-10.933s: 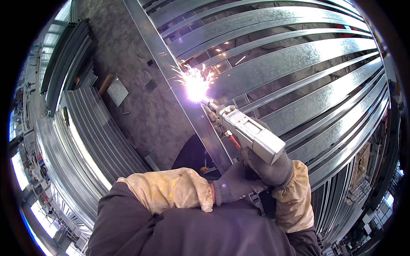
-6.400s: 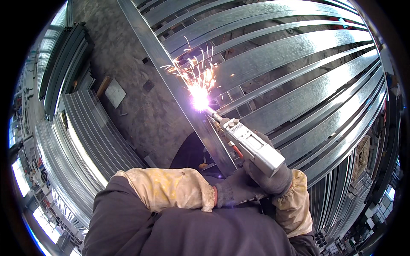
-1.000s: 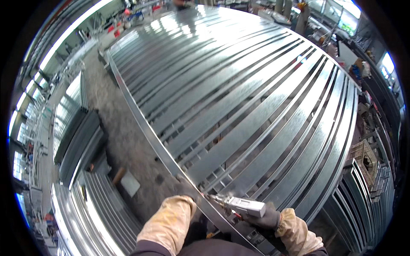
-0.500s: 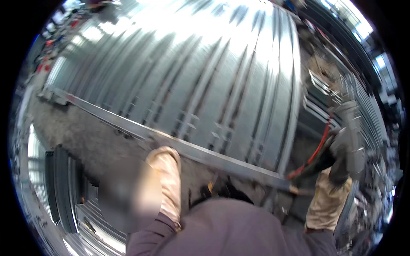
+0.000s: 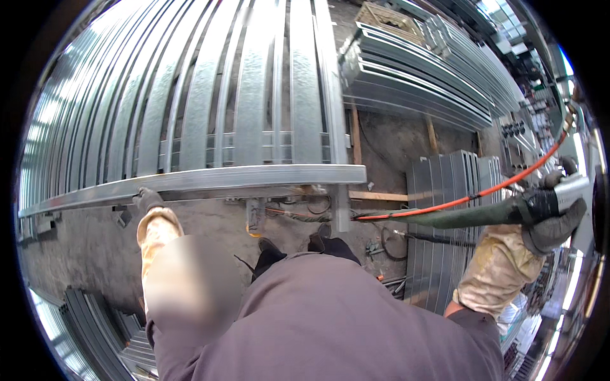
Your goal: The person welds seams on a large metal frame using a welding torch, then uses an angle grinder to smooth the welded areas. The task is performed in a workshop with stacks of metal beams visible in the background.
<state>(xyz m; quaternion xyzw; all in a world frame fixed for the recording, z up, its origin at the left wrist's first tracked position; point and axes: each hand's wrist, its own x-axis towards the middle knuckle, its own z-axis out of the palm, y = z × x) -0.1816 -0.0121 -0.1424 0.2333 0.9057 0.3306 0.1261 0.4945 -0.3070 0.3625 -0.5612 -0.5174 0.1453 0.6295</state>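
A long galvanised steel rail (image 5: 254,176) runs along the near end of a large frame of parallel steel channels (image 5: 251,108). My left hand (image 5: 150,200), in a dark grey glove, grips the rail's near edge left of the middle; part of its fingers is hidden. Out to the far right, my right hand (image 5: 551,228), gloved too, is closed around a silver-and-black tool (image 5: 569,193) that looks like a welding gun. From the tool trail a green-sleeved cable (image 5: 457,216) and an orange hose (image 5: 502,184). Tan protective sleeves cover both forearms.
Stacked steel channels (image 5: 413,73) lie at the back right, beside a wooden crate (image 5: 387,20). More dark channels (image 5: 438,279) stand near my right side. Wooden battens (image 5: 379,196) and cables lie on the floor. Further channels (image 5: 95,317) are stacked at lower left.
My view has swung to the right, so the frame sits further left. My left hand has moved forward onto the rail. My right hand, holding the tool, is further out to the right.
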